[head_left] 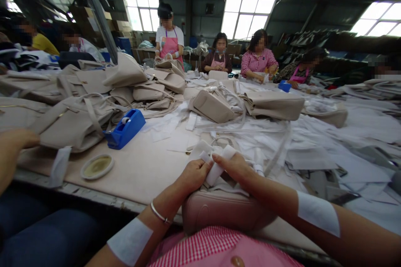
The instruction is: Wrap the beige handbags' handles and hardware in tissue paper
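Observation:
A beige handbag (224,212) lies at the table's front edge, close against my body, its base toward me. Above it, my left hand (196,175) pinches one side of a white wrapping strip (216,172). From the other side my right hand (235,167) grips the same strip, its thumb pressed on it. The strip looks folded around something narrow, perhaps part of the bag's strap, but the fingers hide this. More white sheeting shows around the bag's opening.
A blue tape dispenser (125,128) and a round shallow dish (97,166) sit to the left. Beige bags (79,121) are heaped behind them. White sheets (313,146) cover the right side. Another person's hand (19,144) reaches in at far left; several co-workers work across the table.

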`<state>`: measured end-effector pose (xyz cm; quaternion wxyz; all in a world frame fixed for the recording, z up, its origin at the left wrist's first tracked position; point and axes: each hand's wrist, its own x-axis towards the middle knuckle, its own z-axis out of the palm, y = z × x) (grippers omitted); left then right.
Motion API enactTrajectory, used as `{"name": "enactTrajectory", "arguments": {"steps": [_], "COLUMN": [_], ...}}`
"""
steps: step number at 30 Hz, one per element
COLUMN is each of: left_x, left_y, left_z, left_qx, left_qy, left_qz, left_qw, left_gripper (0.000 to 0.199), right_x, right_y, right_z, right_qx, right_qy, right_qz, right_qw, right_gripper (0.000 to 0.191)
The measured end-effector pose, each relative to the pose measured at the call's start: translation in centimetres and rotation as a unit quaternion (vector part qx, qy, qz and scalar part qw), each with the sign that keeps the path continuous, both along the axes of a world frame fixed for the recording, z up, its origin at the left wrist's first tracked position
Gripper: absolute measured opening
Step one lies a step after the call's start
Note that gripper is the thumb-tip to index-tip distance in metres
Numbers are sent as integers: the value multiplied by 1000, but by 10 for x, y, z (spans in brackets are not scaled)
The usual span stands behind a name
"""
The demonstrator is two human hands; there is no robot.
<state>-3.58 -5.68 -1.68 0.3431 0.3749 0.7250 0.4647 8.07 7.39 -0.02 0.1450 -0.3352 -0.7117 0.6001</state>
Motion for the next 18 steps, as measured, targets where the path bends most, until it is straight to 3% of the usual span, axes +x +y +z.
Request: {"name": "enactTrajectory", "arguments": {"steps": [3, 6, 11, 18], "left_x": [0, 0, 3, 9], "left_y": [-1, -2, -5, -6], "left_z": [1, -1, -4, 9], "left_qx": [-6, -1, 42, 46], "left_qy": [25, -16, -163, -168], "left_qz": [0, -13, -34, -21], "left_qw": [1000, 1000, 985, 984], "left_gripper": [52, 51, 54, 48], "right_x": [6, 6, -2, -2], "right_y": [5, 3, 3, 13], "right_z": [10, 17, 15, 9], "right_qx": [219, 308, 313, 227], "right_qy": [-96, -117, -87, -64], "right_qz": [26, 18, 21, 91], "right_qw": [971, 944, 945, 968], "right_gripper": [44, 49, 46, 46]}}
